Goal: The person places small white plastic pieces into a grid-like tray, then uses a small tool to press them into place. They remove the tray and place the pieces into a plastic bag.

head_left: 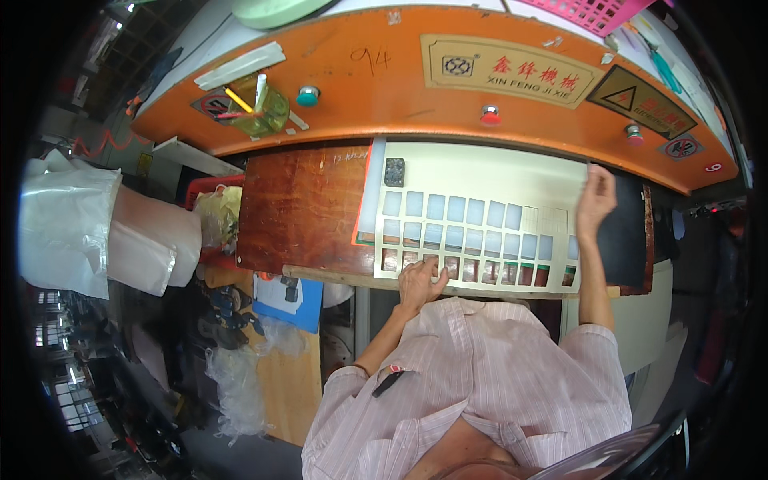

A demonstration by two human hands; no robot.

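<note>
A pale cream sheet [488, 166] with rows of rectangular cut-outs lies on the worktop in front of me. Several rectangles near its right side are outlined but still filled. My left hand [422, 282] is at the sheet's near edge, its fingers bent over the rim beside the lowest row of openings. At the far right corner, my right hand [598, 198] has its fingers drawn together on the sheet's edge; they are slightly blurred. A small dark speckled block [394, 172] rests on the sheet's far left part. Bluish-white material [456, 210] shows through the upper openings.
An orange machine beam [344, 76] spans the far side, with a green button [308, 96], red buttons [490, 116] and a pen holder [268, 110]. A reddish-brown board [300, 208] lies left, a dark surface [624, 232] right. Plastic-wrapped stacks [152, 232] stand far left.
</note>
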